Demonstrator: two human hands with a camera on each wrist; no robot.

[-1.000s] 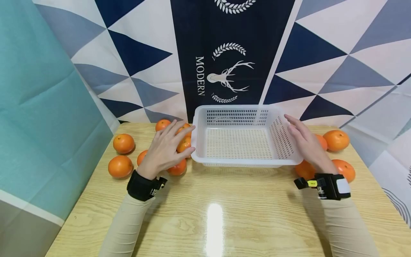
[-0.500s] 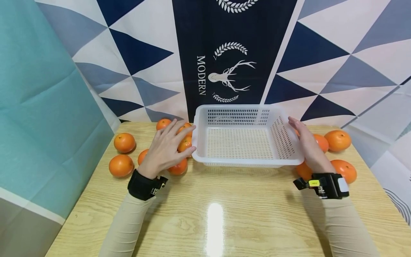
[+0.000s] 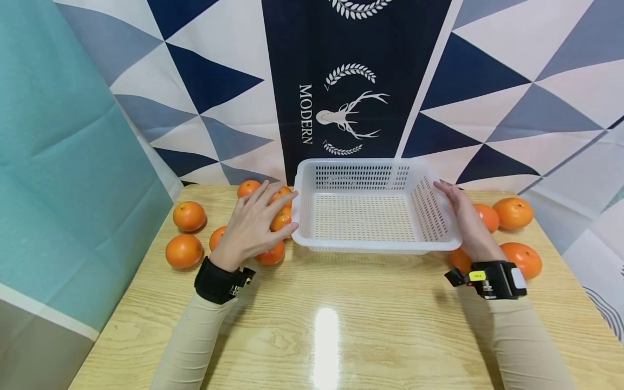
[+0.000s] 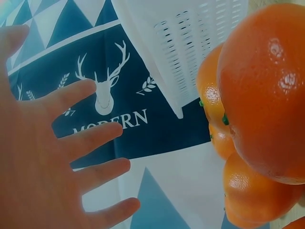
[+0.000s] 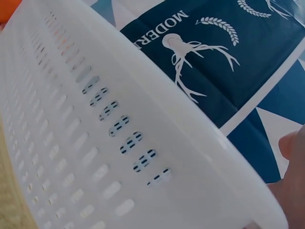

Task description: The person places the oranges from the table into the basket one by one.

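Basket (image 3: 363,246) ctr frame, unmoved. L hand (image 3: 251,225) same too, fingers wide, over orange fruit (image 3: 271,253) left of ctr. R hand (image 3: 470,222) now a bit lower at basket's right rim; can't tell if gripping.

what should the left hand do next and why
Probably lower the left hand onto the orange fruit below its thumb: its fingers are spread and hold nothing, fruit lies right beside them, and the white basket is empty.
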